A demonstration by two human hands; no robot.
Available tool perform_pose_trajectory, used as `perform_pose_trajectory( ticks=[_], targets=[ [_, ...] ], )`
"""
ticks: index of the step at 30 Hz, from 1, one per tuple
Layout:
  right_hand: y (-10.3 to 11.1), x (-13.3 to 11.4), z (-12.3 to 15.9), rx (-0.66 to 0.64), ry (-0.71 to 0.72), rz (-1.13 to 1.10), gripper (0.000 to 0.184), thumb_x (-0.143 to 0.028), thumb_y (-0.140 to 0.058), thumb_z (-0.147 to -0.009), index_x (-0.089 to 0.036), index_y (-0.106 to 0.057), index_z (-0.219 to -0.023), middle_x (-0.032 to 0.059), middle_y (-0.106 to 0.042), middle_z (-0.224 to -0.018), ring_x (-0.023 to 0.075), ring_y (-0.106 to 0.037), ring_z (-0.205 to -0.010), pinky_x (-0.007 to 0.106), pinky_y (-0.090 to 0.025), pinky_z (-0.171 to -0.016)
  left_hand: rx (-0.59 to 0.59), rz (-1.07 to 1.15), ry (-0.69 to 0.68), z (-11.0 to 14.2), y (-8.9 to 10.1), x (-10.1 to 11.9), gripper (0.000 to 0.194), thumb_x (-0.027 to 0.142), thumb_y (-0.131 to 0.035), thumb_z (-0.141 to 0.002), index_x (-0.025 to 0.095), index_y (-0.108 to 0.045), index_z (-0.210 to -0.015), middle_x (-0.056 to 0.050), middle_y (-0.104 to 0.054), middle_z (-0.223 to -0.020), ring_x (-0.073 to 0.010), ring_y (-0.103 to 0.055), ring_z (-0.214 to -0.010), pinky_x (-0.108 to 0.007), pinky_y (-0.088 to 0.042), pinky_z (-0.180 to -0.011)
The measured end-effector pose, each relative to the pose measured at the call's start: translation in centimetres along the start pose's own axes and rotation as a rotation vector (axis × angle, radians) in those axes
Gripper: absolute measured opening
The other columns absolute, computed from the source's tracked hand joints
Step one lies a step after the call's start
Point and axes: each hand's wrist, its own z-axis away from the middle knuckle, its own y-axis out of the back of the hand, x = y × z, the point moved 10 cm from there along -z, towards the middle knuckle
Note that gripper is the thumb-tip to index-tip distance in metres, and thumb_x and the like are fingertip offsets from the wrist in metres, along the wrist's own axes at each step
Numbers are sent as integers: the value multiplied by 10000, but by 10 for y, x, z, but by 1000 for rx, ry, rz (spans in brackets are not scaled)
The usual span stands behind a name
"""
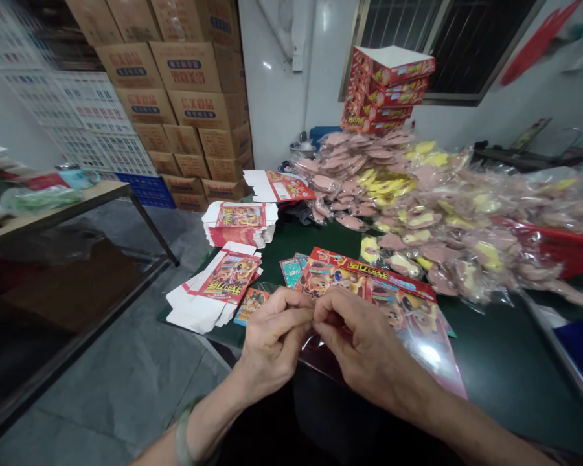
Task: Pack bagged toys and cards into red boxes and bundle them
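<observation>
My left hand [276, 336] and my right hand [354, 336] meet above the table's near edge, fingertips pinched close together. Both are closed on a piece of clear plastic film [311, 343]; a shiny bit shows below the fingers, and the rest is hidden. Under and behind my right hand lies a large red printed sheet [408, 310] with cartoon figures and a glossy surface. An orange-and-blue printed card [252, 303] lies beside my left hand, and a teal card [291, 270] is partly tucked beneath the red sheet.
Flattened red-and-white cartons [223, 278] and a carton stack [238, 223] lie at the left of the green table [495, 349]. Bagged pink and yellow pieces [418, 194] heap at the back right, before stacked red boxes [383, 90]. Brown boxes [189, 110] stand by the wall.
</observation>
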Motion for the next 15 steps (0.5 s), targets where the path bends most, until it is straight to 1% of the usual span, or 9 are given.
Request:
perform_pose_trajectory(
  ticks=[3,7,9,11,13,14,15],
  targets=[
    [0,2,-1,-37,-46,12,159,-93,-429,-831,-188,-416,-703,-16,-491,-686,106,-445,-627,237,-339,-565,-7,32,46,-2,0,-1,163,58,-524,-813,166,-644,-838,-47,-589,-823,-128,-578,-733,-241,-493,-603],
    [3,3,1,-34,-53,-37,144,-119,-426,-856,-191,-425,-731,-21,-485,-695,103,-437,-620,235,-343,-562,-11,98,141,-5,0,-9,108,113,-554,-808,160,-652,-812,-55,-580,-803,-134,-567,-701,-236,-467,-551],
    [4,3,1,-26,-52,-97,150,-127,-427,-864,-193,-426,-729,-32,-470,-675,95,-428,-598,226,-343,-547,7,167,183,-6,1,-13,77,141,-575,-797,152,-650,-804,-58,-575,-795,-136,-559,-693,-235,-458,-544],
    [8,3,-1,-11,-59,-171,149,-141,-436,-869,-195,-433,-730,-37,-466,-672,91,-433,-596,219,-353,-541,37,275,245,-7,2,-20,44,168,-593,-787,144,-630,-786,-48,-568,-770,-115,-533,-637,-220,-437,-512],
    [19,8,-3,34,-80,-244,135,-170,-463,-870,-200,-453,-739,-34,-476,-685,93,-450,-612,218,-372,-547,64,384,336,-7,2,-29,58,189,-616,-774,141,-590,-756,-15,-549,-696,-78,-480,-547,-190,-401,-460],
    [31,12,-2,79,-97,-279,124,-183,-479,-868,-204,-464,-747,-32,-480,-692,94,-459,-616,220,-380,-547,82,420,382,-7,2,-33,91,194,-633,-764,141,-566,-734,4,-538,-655,-59,-451,-509,-172,-381,-438],
    [48,19,0,147,-115,-301,124,-192,-491,-867,-208,-471,-746,-28,-483,-697,97,-471,-623,223,-390,-550,106,446,426,-6,2,-38,128,195,-653,-750,142,-544,-711,19,-531,-627,-46,-438,-489,-156,-375,-430]
  ],
)
